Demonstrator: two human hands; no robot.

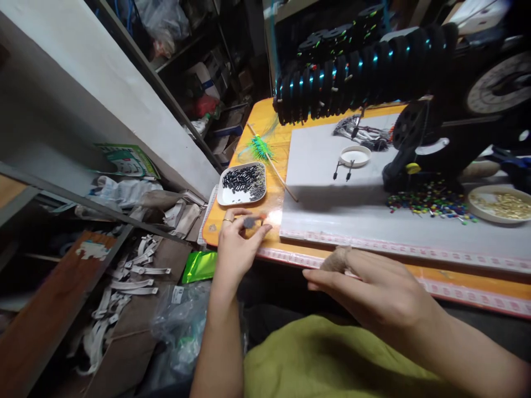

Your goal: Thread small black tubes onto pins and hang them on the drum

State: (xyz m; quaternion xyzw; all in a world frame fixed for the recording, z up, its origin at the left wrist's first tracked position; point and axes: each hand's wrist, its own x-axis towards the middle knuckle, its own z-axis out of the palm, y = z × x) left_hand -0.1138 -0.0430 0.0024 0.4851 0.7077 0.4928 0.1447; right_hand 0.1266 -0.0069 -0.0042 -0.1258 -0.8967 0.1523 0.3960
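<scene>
My left hand (237,243) is over the table's front left corner, just below a white tray (221,194) of black tube-shaped beads and small metal pieces. Its fingers are curled around something small, grey and orange (250,222), too blurred to name. To the right, my right hand (379,284) hovers at the table's front edge, thumb and fingers pressed together. A beige wrap (337,260) covers one of its fingers. Whatever its fingertips pinch, if anything, is hidden. Above the left hand, a thin wooden stick (280,177) with a green and blue bristly bundle (261,148) lies on the table.
A grey board (332,215) covers much of the yellow table (244,138), with a measuring tape (298,257) along the front. On it are a white ring (355,162), colourful pins (435,204), a dish (477,213) of gold pieces and a dark machine (435,143). Shelves (194,50) stand left.
</scene>
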